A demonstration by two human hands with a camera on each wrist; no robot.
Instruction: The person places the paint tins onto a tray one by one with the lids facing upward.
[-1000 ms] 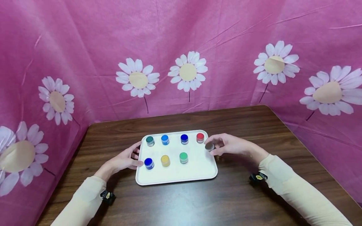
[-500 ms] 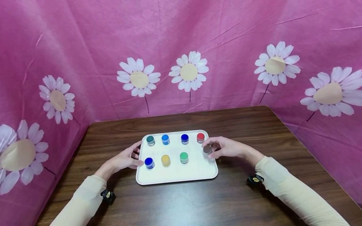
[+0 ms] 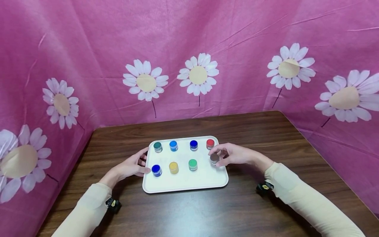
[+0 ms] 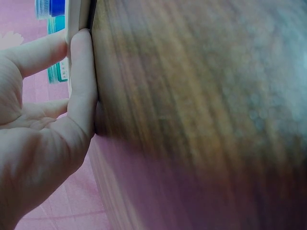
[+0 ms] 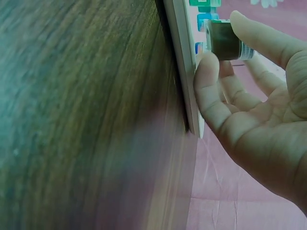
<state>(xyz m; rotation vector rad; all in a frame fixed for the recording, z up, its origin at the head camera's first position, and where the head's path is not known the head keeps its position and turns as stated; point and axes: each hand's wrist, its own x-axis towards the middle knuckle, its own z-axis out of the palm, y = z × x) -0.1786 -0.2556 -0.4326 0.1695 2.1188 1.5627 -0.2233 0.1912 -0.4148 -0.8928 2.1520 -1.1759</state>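
Note:
My right hand [image 3: 234, 154] pinches a brown-lidded paint jar [image 3: 214, 159] between thumb and fingertips at the right side of the white tray [image 3: 207, 180]. The brown jar [image 5: 225, 40] is upright in the head view; whether its base touches the tray I cannot tell. My left hand [image 3: 128, 167] rests against the tray's left edge. In the left wrist view, its fingers [image 4: 82, 72] lie along the outer wall. A red jar [image 3: 210, 144] stands just behind the held one. A green jar [image 3: 192, 164] and a yellow jar [image 3: 173, 167] are in the near row.
A dark blue jar [image 3: 156, 170] stands at the tray's near left. Along the back are a dark green jar [image 3: 158, 146], a light blue jar [image 3: 173, 145] and another dark blue jar [image 3: 193, 145]. The wooden table [image 3: 183, 214] meets a pink flowered cloth [image 3: 237, 92].
My right hand has carried the brown jar left and slightly nearer, from the tray's right edge to a place over the tray. The left hand has stayed at the tray's edge.

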